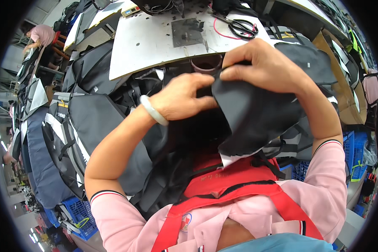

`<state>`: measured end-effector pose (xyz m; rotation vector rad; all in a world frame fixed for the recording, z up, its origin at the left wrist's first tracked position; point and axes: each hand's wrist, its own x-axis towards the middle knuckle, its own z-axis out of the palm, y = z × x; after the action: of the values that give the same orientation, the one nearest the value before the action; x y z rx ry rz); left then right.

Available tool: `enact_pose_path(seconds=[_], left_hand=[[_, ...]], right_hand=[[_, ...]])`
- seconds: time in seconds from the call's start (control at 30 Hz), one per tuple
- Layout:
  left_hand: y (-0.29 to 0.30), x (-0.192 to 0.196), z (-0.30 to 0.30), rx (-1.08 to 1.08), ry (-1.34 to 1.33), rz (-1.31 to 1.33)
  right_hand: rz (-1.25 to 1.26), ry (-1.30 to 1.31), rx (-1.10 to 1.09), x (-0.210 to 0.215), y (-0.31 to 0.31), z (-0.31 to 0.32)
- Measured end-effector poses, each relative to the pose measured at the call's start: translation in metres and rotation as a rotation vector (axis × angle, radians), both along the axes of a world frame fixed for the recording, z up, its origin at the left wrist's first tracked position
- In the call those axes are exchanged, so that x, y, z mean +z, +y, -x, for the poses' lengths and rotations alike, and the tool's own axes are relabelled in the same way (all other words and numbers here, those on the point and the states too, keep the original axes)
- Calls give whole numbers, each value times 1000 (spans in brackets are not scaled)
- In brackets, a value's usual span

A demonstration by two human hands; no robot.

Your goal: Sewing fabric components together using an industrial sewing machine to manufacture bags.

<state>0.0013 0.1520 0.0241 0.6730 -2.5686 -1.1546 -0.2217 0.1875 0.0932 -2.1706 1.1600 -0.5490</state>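
Both hands, left hand [182, 97] and right hand [264, 67], pinch matte black fabric [256, 113].

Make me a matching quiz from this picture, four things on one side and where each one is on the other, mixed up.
Things:
1. black-handled scissors
2. pale smooth bangle
3. black fabric piece
4. blue plastic crate

Places:
A. on the left wrist
B. low at the person's left
C. on the white worktable
D. pinched by the left hand and right hand

Pairs: 1-C, 2-A, 3-D, 4-B
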Motion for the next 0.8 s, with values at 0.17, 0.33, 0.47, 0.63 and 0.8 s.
enact_pose_path(seconds=[0.17,0.33,0.47,0.63,0.8], left_hand=[[-7,-16,2,86,65,189],[-44,28,-4,300,81,602],[-66,38,-17,268,85,147],[-77,34,-18,361,50,-657],[-110,33,-19,502,215,-528]], right_hand=[[-37,58,17,-13,-13,-2],[153,-122,-96,-22,-53,1],[131,-135,-131,-13,-77,-2],[144,-128,-116,-44,-95,11],[56,-112,-194,-35,-118,6]])
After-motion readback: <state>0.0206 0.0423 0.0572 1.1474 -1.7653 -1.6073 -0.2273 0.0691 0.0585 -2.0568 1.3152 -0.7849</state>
